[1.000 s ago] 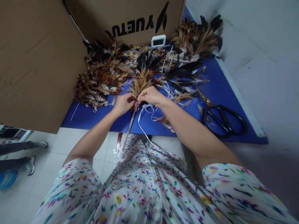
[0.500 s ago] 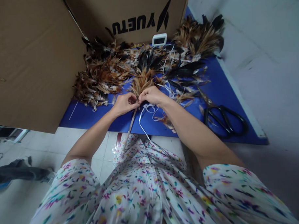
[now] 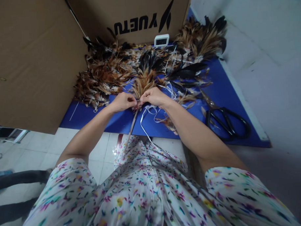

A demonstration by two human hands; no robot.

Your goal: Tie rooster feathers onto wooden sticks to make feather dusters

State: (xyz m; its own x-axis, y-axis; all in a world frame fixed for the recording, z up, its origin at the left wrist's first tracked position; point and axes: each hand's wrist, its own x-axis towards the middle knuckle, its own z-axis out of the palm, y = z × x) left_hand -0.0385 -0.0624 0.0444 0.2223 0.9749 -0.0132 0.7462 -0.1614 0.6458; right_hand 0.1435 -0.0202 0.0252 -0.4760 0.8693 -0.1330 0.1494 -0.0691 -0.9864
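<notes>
A bunch of brown feathers with black tips (image 3: 144,79) lies before me, its bound base toward my body. At the left of that base, my left hand (image 3: 123,101) is closed in a pinch; what sits between its fingertips is too small to make out. From the other side my right hand (image 3: 153,95) pinches the base of the bunch, thumb and forefinger together. A pale flat ribbon (image 3: 133,124) runs from the base down over the table edge to my lap. Beside my right wrist lies loose white ribbon (image 3: 151,109) in loops.
Heaps of brown feathers (image 3: 107,70) cover the blue table (image 3: 101,123) at left and back. Black-handled scissors (image 3: 227,122) lie at right. A small white-framed device (image 3: 161,40) stands before a cardboard box (image 3: 134,9). A person's legs (image 3: 21,178) show at lower left.
My left hand has drawn slightly left and up from the base, its fingers now pinched tighter. My right hand stays at the base. The person's legs at lower left have moved.
</notes>
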